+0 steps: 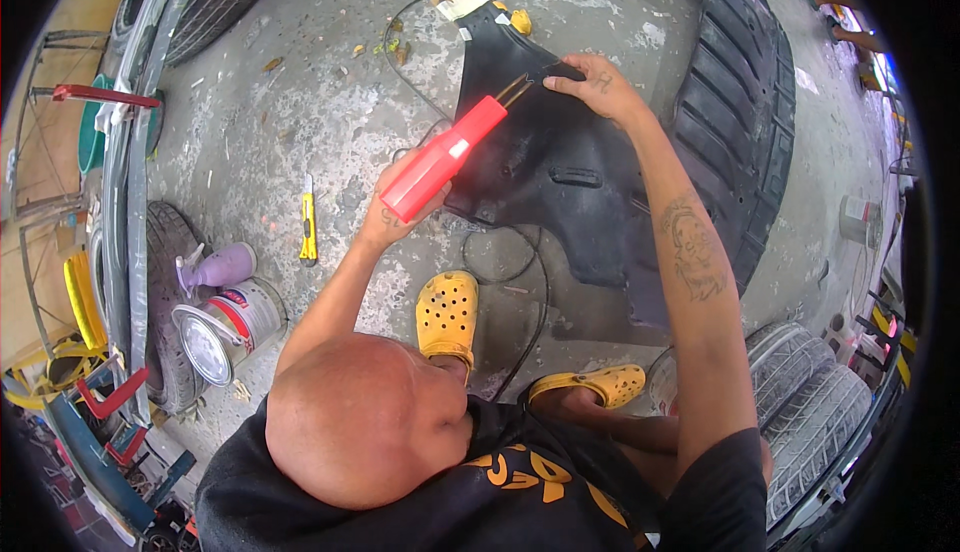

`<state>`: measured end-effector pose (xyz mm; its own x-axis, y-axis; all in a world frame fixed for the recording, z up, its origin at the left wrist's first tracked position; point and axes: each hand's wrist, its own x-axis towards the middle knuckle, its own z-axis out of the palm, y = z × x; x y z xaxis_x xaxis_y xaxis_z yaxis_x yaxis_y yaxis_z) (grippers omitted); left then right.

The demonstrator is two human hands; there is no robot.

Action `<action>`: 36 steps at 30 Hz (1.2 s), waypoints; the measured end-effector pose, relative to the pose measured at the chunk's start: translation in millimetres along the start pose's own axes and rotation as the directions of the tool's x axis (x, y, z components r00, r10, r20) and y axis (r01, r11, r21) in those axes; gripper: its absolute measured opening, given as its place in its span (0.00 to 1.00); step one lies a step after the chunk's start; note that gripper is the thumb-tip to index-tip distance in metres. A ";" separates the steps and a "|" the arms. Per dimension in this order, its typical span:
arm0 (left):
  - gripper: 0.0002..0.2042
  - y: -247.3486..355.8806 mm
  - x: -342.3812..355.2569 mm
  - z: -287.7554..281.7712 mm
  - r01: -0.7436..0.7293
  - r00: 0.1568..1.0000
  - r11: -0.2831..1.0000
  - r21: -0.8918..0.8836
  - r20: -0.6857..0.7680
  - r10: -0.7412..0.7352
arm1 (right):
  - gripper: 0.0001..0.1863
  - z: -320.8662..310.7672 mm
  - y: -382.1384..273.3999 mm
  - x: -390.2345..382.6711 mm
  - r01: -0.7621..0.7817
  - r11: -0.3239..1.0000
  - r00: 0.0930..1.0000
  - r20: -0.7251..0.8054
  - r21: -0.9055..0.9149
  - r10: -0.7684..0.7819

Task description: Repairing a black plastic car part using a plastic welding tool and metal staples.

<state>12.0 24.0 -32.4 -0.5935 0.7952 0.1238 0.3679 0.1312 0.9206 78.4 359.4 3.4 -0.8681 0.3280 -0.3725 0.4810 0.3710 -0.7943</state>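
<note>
Now we hold the red plastic-welding tool [442, 159] in our left hand [392, 214], grip wrapped round its handle, its metal tip on the black fender liner [560, 167] lying on the concrete floor [300, 102]; our right hand [598, 84] presses flat, fingers spread, on the liner's edge.

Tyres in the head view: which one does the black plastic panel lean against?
The big upright tyre at the upper right, behind the black panel under the right hand. The tyres at lower right lie apart from it.

Open concrete floor [300, 102] left; tyre [740, 112] blocks right of panel [560, 162].
</note>
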 end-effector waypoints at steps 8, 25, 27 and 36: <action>0.15 -0.8 1.1 0.9 -0.012 1.000 1.000 -0.023 0.016 0.013 | 0.21 -4.4 30.3 19.8 0.000 0.999 0.998 0.070 -0.034 0.003; 0.14 -0.7 -3.3 0.8 0.006 1.000 1.000 -0.024 0.016 -0.005 | 0.23 -6.9 14.6 9.0 0.084 0.996 0.984 0.153 0.022 -0.086; 0.15 -0.8 -4.0 0.7 0.003 1.000 1.000 -0.020 0.015 -0.003 | 0.23 -3.6 17.2 8.7 0.105 0.992 0.986 0.124 0.065 -0.113; 0.15 2.6 0.2 4.4 0.034 0.999 0.999 -0.040 0.029 -0.033 | 0.24 -5.8 53.2 27.0 0.122 0.992 0.992 0.027 0.031 -0.123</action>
<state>16.0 27.1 -31.7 -0.5842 0.8074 0.0825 0.3186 0.1346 0.9383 81.3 393.0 -46.1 -0.9237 0.2561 -0.2849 0.3673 0.3814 -0.8483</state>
